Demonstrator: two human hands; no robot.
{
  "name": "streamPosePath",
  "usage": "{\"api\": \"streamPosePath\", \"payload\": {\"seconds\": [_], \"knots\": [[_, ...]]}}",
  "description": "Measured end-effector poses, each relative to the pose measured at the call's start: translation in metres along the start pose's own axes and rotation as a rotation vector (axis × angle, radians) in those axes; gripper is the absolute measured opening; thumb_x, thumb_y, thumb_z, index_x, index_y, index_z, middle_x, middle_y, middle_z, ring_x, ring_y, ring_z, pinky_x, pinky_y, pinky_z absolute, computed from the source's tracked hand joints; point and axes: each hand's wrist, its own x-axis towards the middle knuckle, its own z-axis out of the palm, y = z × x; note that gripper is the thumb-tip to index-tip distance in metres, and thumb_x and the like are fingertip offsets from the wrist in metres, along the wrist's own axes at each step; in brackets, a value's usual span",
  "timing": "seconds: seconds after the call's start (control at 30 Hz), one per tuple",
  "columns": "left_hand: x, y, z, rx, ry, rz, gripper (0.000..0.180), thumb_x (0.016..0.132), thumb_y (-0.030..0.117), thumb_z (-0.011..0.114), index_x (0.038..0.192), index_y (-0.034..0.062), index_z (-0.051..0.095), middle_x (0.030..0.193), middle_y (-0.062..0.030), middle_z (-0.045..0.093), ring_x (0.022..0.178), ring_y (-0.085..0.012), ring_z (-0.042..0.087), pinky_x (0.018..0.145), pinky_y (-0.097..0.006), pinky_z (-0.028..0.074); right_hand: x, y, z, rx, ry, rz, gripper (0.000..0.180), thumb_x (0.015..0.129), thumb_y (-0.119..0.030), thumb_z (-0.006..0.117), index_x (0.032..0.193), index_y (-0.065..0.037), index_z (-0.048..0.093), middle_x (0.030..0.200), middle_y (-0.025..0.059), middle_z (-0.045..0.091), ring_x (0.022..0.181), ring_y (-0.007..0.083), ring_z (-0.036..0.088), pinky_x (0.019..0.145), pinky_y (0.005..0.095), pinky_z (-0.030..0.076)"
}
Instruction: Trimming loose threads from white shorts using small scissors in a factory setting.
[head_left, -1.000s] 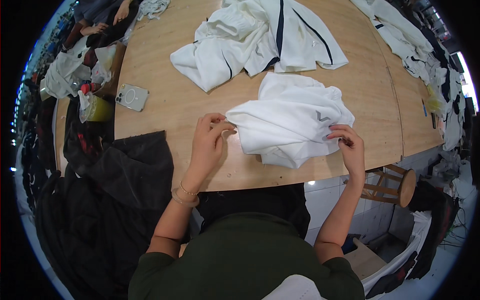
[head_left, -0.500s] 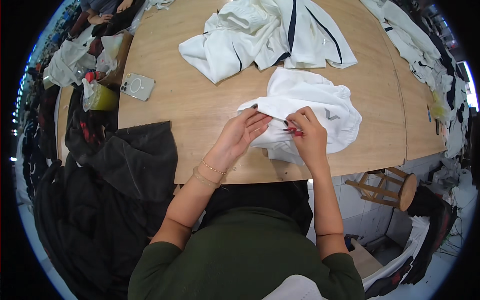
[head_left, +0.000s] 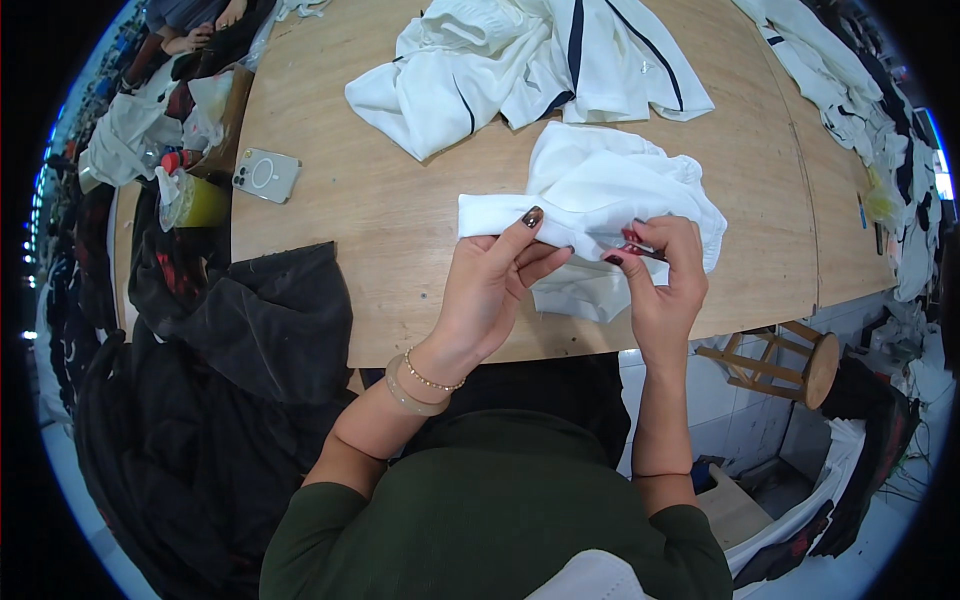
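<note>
On the bench (head_left: 400, 250), the white garment (head_left: 620, 160) now juts left past the left hand (head_left: 490, 285) pinching it; the right hand (head_left: 668, 290), gripping a small red tool (head_left: 632, 237) (perhaps snips), has shifted rightward, so the cloth seems steadied
</note>
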Motion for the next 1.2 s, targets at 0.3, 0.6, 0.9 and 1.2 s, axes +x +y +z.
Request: {"api": "streamPosePath", "payload": {"seconds": [0.3,0.6,0.9,1.2], "knots": [[-0.007,0.002,0.008,0.036,-0.017,0.040,0.023,0.092,0.015,0.056,0.104,-0.0048,0.059,0.097,-0.0123,0.065,0.085,-0.0173,0.065,0.079,-0.028,0.055,0.004,-0.007,-0.003,-0.145,0.072,-0.136,0.026,0.066,-0.009,0.076,0.082,0.000,0.058,0.082,0.0089,0.056,0.076,0.0231,0.049,0.064,0.0308,0.042],[-0.008,0.004,0.007,0.031,-0.020,0.037,0.025,0.092,0.016,0.056,0.104,-0.0061,0.058,0.097,-0.0131,0.065,0.085,-0.0171,0.065,0.079,-0.028,0.055,0.007,-0.010,-0.002,-0.166,0.056,-0.153,0.026,0.066,-0.010,0.077,0.082,-0.001,0.059,0.083,0.0087,0.057,0.077,0.0234,0.049,0.065,0.0318,0.041],[-0.009,0.004,0.008,0.027,-0.016,0.012,0.026,0.092,0.016,0.056,0.104,-0.0068,0.058,0.098,-0.0137,0.064,0.085,-0.0176,0.065,0.079,-0.028,0.055,0.007,-0.010,0.001,-0.167,0.045,-0.170,0.026,0.065,-0.008,0.077,0.083,-0.001,0.059,0.084,0.0082,0.057,0.078,0.0217,0.049,0.066,0.0300,0.042],[-0.007,0.002,0.010,0.028,-0.040,-0.026,0.026,0.093,0.017,0.054,0.102,-0.0061,0.058,0.099,-0.0140,0.064,0.087,-0.0181,0.065,0.081,-0.030,0.055,0.008,-0.016,0.012,0.047,-0.085,-0.115,0.034,0.063,0.011,0.068,0.094,-0.003,0.066,0.074,0.0043,0.050,0.066,0.0148,0.050,0.057,0.0250,0.042]]}}
